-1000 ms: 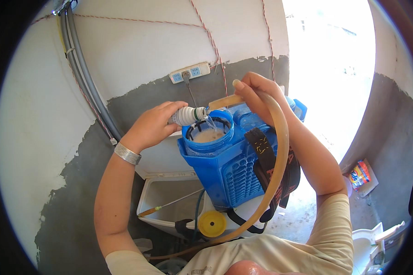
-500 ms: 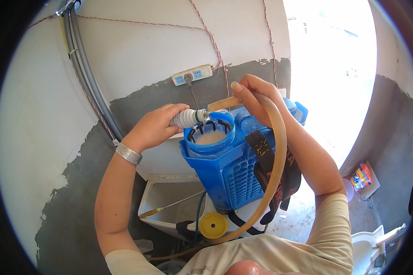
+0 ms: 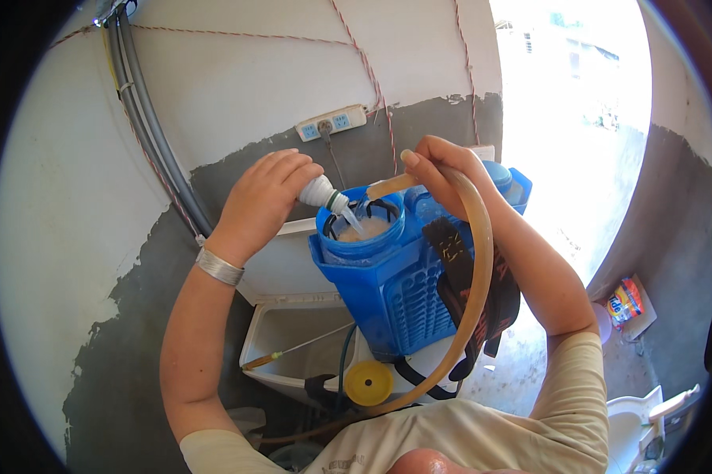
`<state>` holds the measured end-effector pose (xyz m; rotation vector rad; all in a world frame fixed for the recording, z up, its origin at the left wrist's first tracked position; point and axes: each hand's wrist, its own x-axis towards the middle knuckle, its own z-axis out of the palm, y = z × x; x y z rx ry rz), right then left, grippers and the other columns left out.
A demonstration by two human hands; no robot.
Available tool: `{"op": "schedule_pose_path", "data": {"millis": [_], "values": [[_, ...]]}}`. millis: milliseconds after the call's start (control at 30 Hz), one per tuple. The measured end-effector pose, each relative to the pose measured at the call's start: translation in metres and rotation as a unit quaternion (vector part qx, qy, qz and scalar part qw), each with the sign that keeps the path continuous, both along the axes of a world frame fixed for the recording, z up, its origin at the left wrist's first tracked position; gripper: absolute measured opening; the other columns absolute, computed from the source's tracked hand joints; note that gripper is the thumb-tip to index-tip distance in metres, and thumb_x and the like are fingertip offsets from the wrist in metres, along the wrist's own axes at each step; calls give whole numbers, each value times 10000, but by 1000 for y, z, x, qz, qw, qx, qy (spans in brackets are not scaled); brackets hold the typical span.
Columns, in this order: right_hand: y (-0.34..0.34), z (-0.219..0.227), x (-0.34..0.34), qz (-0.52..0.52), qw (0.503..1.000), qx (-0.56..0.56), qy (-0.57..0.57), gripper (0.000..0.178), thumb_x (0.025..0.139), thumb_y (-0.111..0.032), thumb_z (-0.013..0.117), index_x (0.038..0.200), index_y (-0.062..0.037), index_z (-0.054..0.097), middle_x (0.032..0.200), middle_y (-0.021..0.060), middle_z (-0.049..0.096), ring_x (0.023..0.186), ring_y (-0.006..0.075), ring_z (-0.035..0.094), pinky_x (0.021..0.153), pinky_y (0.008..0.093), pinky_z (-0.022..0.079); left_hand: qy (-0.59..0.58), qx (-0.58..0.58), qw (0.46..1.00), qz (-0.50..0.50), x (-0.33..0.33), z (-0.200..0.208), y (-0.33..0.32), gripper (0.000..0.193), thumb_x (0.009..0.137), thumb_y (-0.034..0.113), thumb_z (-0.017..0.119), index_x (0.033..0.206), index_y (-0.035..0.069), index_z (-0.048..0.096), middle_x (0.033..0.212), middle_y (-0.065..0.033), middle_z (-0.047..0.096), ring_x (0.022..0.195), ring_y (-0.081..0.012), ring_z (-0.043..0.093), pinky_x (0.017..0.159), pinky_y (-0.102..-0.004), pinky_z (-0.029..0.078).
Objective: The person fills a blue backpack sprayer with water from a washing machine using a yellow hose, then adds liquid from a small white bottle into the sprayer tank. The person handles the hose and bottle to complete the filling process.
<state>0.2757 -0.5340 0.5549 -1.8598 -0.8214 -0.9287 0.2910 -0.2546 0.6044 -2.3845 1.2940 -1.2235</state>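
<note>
My left hand point(image 3: 271, 197) is wrapped round a white bottle point(image 3: 318, 192), tipped with its neck down to the right. Liquid runs from its mouth into the round filler opening of a blue backpack sprayer tank point(image 3: 372, 292). Cloudy, foamy liquid point(image 3: 362, 230) shows inside the black-ribbed opening. My right hand point(image 3: 449, 175) grips a tan rubber hose point(image 3: 482, 261) close to its end. That end points left over the opening, with water coming from it. From my right hand the hose curves down past the tank's black straps point(image 3: 459, 276) toward my body.
Under the tank is a white bin point(image 3: 285, 336) with a sprayer wand point(image 3: 293, 347) lying across it. A yellow round cap point(image 3: 369, 384) sits in front. A power strip point(image 3: 332, 124) with a plug hangs on the wall behind. A bright doorway point(image 3: 573, 118) opens at right.
My left hand has lifted and tilted the bottle more steeply, and liquid now pours from it into the tank. The hose end has shifted slightly; my right hand keeps its grip.
</note>
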Motion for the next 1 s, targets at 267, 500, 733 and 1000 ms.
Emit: {"op": "schedule_pose_path", "data": {"millis": [267, 500, 733, 1000], "values": [[-2, -5, -1, -2, 1000, 4, -6, 250, 900, -276, 604, 755, -78, 560, 575, 29, 540, 478, 115, 518, 452, 219, 385, -122, 46, 991, 6, 1, 2, -5, 323, 769, 37, 589, 1069, 157, 580, 1169, -36, 557, 1167, -246, 500, 1030, -405, 390], [-3, -8, 1, 7, 1000, 5, 0, 249, 901, -276, 602, 755, -78, 564, 576, 33, 544, 479, 116, 525, 444, 220, 383, -120, 59, 991, 5, -2, 5, -10, 305, 784, 59, 569, 1066, 174, 573, 1179, -30, 553, 1187, -227, 487, 1046, -397, 373], [-4, -10, 3, 3, 1000, 2, -3, 251, 897, -279, 607, 755, -76, 564, 572, 34, 546, 472, 118, 523, 441, 222, 385, -130, 62, 990, 6, -2, 4, -13, 279, 792, 65, 561, 1047, 175, 561, 1173, -22, 550, 1194, -215, 478, 1065, -387, 351], [0, -5, -2, -6, 1000, 28, -6, 266, 908, -289, 589, 755, -74, 559, 592, 32, 548, 506, 109, 526, 465, 217, 397, 111, -77, 991, 17, 8, -9, -4, 383, 715, 62, 665, 1078, 134, 565, 1147, -55, 574, 1090, -265, 528, 927, -386, 427]]}}
